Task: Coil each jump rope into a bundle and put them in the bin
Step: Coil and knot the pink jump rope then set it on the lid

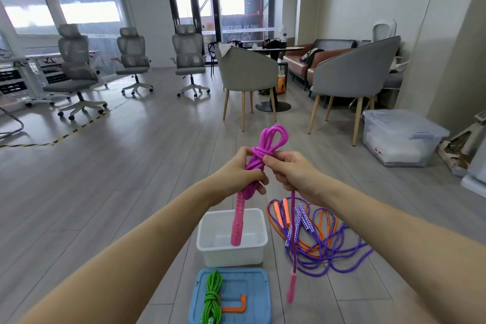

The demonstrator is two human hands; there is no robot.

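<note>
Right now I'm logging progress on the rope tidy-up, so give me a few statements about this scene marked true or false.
1. Both hands hold the magenta rope. True: left hand and right hand grip its bundle.
2. The white bin already holds a coiled rope. False: no rope lies in it.
3. The green rope lies coiled on the blue lid. True.
4. The purple rope is bundled. False: it lies loose on the floor, tangled with the orange rope.

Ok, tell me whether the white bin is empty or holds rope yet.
Empty. The white bin shows only bare floor inside; the pink handle hangs in front of it from the left hand.
</note>
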